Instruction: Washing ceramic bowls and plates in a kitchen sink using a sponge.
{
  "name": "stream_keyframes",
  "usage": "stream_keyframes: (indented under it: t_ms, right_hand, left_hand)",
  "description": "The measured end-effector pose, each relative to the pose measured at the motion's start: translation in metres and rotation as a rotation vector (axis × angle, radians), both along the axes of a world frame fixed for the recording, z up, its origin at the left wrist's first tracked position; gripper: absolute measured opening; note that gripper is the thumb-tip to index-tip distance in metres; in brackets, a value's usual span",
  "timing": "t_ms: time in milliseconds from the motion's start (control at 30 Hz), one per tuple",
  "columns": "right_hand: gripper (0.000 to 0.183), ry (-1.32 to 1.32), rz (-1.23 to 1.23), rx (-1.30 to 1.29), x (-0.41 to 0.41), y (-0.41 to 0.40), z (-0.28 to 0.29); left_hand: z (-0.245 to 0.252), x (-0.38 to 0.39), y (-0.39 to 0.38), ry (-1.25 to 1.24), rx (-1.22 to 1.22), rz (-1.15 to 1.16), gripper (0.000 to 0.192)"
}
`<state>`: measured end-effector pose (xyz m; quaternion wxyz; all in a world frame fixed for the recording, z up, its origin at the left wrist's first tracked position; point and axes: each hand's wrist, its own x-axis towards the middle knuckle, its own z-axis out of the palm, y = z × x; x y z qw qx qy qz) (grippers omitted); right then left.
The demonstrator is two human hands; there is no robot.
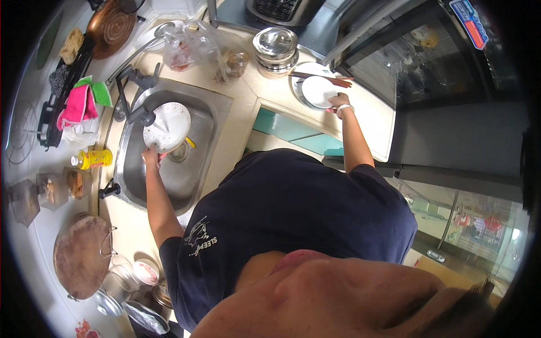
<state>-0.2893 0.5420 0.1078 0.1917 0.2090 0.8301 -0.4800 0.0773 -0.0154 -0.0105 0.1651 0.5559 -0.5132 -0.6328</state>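
Over the steel sink (169,186), my left hand (151,157) grips the lower rim of a white plate (171,124) beneath the dark faucet (146,116), and water runs onto the plate. Part of a yellow-handled utensil (190,142) shows beside it in the basin. On the right counter, my right hand (338,100) has its fingers at the edge of a small white dish (318,91). That dish lies on larger white plates (310,69), with brown chopsticks (341,82) across them. Whether the dish is lifted I cannot tell.
Stacked steel bowls (275,44) and plastic bags of food (230,67) stand behind the sink. Pink and green cloths (80,103), a yellow bottle (94,159) and a round wooden cutting board (82,255) are at the left wall. A dark glass-fronted appliance (405,55) borders the right counter.
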Motion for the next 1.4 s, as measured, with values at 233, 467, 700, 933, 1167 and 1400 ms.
stream_keyframes:
  t_ms: [233, 467, 700, 933, 1167, 1400]
  right_hand:
    - [0.046, 0.463, 0.576, 1.118, 0.008, -0.03, 0.031]
    - [0.038, -0.284, 1.06, -0.551, 0.091, -0.25, 0.01]
    - [0.055, -1.08, 0.708, -1.163, 0.171, -0.42, -0.058]
    - [0.052, -1.208, 0.632, -1.302, 0.212, -0.467, -0.055]
    - [0.051, -1.265, 0.701, -1.223, 0.208, -0.489, -0.075]
    - [0.061, -1.05, 0.591, -1.323, 0.165, -0.509, -0.104]
  left_hand:
    - [0.001, 0.01, 0.009, -0.282, -0.26, 0.072, 0.044]
    - [0.006, 0.012, 0.01, -0.164, -0.344, 0.132, 0.04]
    - [0.032, -0.004, 0.005, -0.511, -0.374, -0.262, 0.047]
    - [0.065, -0.079, 0.039, -0.844, -0.768, -0.286, 0.074]
    - [0.049, -0.073, 0.015, -0.813, -0.836, 0.012, 0.07]
    - [0.065, -0.067, 0.049, -0.469, -0.711, -0.761, 0.058]
